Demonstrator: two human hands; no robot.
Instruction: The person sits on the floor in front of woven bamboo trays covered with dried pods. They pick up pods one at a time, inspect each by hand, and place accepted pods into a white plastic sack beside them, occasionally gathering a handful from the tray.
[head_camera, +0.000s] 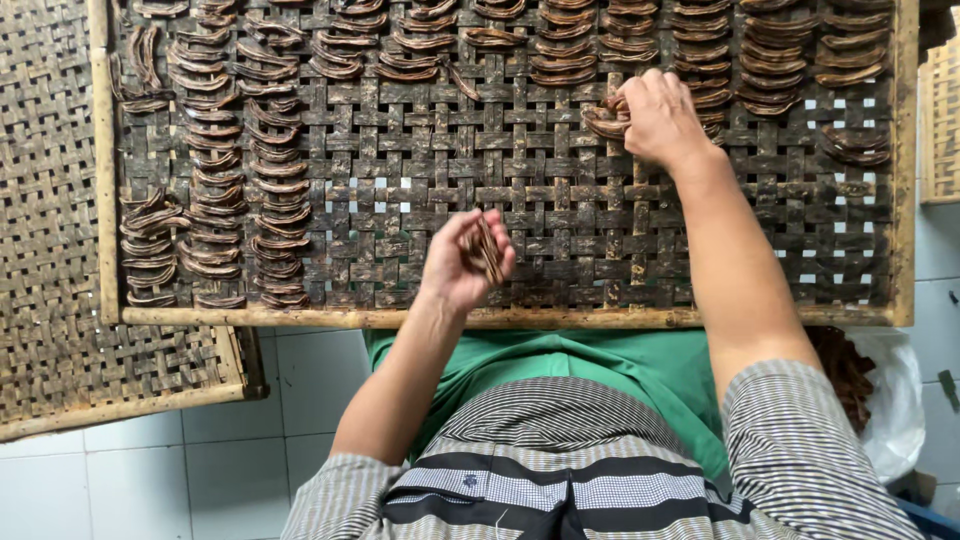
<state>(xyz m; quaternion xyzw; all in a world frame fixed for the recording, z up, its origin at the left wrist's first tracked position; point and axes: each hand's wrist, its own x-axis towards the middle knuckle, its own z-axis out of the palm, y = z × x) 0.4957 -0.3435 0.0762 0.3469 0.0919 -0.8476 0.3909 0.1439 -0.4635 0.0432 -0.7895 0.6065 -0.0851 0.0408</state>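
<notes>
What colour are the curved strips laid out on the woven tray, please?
Dark brown strips, on the woven tray; seen best in the head view.

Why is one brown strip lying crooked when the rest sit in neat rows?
One curved brown strip lies slanted below the top rows on the woven tray, not stacked like its neighbours. Otherwise nothing looks spilled or broken. The right hand rests on a strip pile; the left hand holds several strips.

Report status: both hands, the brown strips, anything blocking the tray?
Left hand closed on a small bunch of brown strips. Right hand pressing strips onto the woven tray. Middle of tray bare; nothing blocking.
</notes>
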